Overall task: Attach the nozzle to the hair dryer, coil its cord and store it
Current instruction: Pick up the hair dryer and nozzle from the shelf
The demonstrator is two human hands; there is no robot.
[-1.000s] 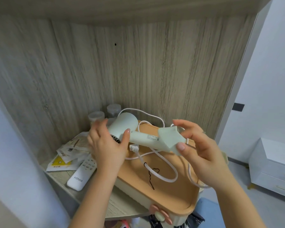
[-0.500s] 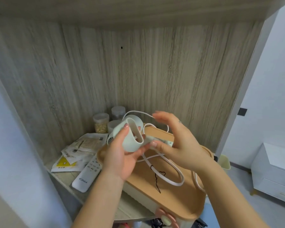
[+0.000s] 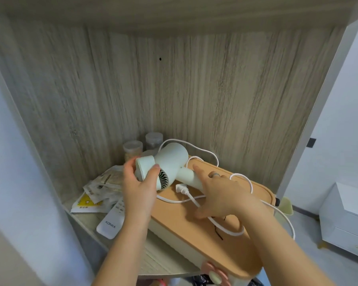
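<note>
With its grip round the handle, the right hand should steady the hair dryer above the orange box lid while the left hand, grip pinching the nozzle just beside the grilled end, squares it and presses evenly. Half a second ago both hands cradled the nozzle; the cord lies uncoiled across the lid.
</note>
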